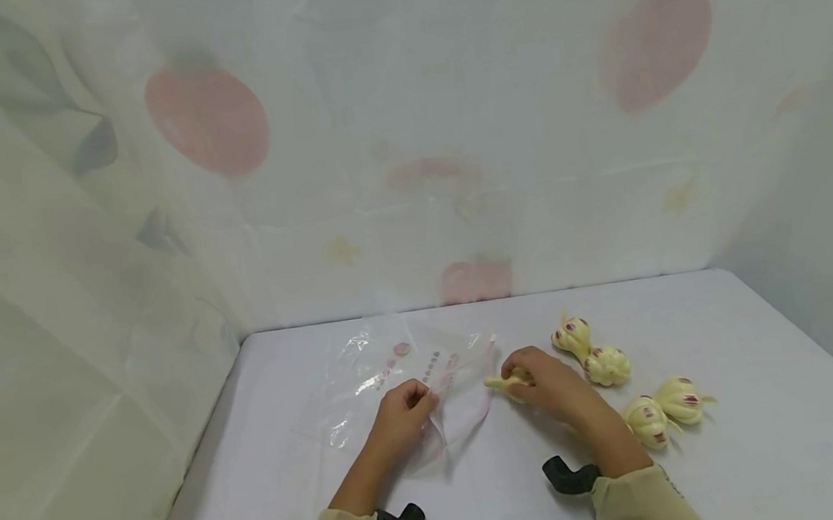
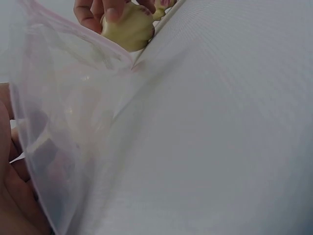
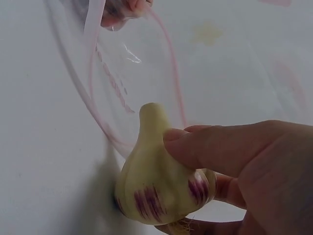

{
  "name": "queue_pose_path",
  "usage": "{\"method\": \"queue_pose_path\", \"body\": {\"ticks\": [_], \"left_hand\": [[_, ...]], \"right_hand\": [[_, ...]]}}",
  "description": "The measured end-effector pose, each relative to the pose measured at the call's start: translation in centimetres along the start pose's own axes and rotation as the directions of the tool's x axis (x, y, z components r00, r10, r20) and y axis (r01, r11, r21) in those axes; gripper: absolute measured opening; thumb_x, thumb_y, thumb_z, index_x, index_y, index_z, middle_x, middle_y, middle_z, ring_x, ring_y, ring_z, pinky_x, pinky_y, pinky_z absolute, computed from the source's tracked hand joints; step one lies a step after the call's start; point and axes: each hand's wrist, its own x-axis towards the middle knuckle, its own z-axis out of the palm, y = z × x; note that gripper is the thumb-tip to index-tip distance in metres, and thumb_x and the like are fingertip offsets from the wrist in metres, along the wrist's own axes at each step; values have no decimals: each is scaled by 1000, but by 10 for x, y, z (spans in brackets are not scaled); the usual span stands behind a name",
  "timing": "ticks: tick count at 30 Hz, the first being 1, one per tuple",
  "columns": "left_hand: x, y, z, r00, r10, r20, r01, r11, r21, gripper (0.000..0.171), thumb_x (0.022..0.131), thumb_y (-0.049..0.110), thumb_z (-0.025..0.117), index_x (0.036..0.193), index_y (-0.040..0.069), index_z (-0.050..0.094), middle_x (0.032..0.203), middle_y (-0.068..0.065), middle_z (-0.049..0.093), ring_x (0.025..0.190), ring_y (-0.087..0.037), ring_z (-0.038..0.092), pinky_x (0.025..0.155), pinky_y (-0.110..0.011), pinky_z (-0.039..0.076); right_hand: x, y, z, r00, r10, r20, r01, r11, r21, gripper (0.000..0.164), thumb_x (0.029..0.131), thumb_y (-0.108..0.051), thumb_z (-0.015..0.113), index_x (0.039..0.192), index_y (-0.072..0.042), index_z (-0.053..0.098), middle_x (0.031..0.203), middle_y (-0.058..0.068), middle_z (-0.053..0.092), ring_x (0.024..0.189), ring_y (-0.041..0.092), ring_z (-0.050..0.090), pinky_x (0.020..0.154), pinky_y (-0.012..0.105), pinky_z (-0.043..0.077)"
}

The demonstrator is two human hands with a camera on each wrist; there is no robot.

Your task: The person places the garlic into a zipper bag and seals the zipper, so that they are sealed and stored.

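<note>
My left hand (image 1: 402,414) pinches the edge of a clear plastic bag (image 1: 375,373) with a pink-lined mouth. The bag lies on the table and its mouth gapes toward the right. In my right hand (image 1: 551,383) is a garlic bulb (image 3: 156,181), pale yellow with purple streaks, gripped between thumb and fingers. Its stem points at the bag's open mouth, just outside the pink rim (image 3: 171,54). The left wrist view shows the same bulb (image 2: 128,28) beyond the bag's edge, with part of the left hand behind the film.
Right of my right hand, two garlic bulbs (image 1: 607,365) lie together toward the back. Two more bulbs (image 1: 680,400) sit nearer, beside my right forearm. The white table (image 1: 766,444) ends at a printed curtain (image 1: 531,199) behind and at the left.
</note>
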Motion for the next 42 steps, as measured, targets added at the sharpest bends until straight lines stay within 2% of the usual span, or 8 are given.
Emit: {"method": "queue_pose_path", "body": {"ticks": [6,10,15,18,25,33,42], "left_hand": [[0,-1,0,1000,5,0,-5,1000,8,14,93,22,64,84,11,61,71,3,54,62,-12,51,52,-24,46],[0,0,0,1000,18,0,-18,1000,20,14,93,21,63,83,11,61,70,3,54,61,-11,51,53,-24,46],[0,0,-1,1000,26,4,-26,1000,10,13,92,20,63,83,11,61,71,3,55,61,-10,51,52,-24,47],[-1,1,-1,1000,27,5,-27,1000,5,13,92,20,63,83,10,61,71,3,55,61,-10,51,52,-24,47],[0,-1,-1,1000,24,4,-24,1000,4,13,93,20,63,84,11,61,72,2,55,62,-12,52,52,-25,47],[0,-1,0,1000,12,5,-12,1000,6,13,93,21,63,84,11,61,74,2,55,64,-13,52,52,-26,49],[-1,3,-1,1000,2,7,-2,1000,14,13,93,21,63,85,11,61,74,2,55,63,-13,52,53,-25,48]], "right_hand": [[1,0,4,1000,-16,4,16,1000,-1,25,82,-10,73,100,-26,65,130,2,58,108,21,57,90,43,47],[2,2,6,999,-43,23,44,999,-29,36,77,-2,70,105,-23,66,136,6,55,118,25,55,92,43,47],[2,0,5,997,-75,34,77,996,-42,37,80,1,66,112,-18,70,140,15,52,127,36,51,96,50,46],[1,-1,4,997,-71,39,73,996,-47,39,83,-2,67,119,-15,68,141,16,51,128,37,50,98,52,45],[0,1,3,999,-37,31,38,999,-24,58,82,-10,73,137,-13,54,141,10,53,129,31,50,105,50,41],[0,-1,3,999,-13,35,14,1000,-15,56,83,-15,75,135,-12,55,138,10,56,127,30,52,104,50,42],[5,3,4,994,94,57,-92,995,-26,71,82,-29,78,142,-9,47,136,13,58,122,30,56,101,52,44]]}}
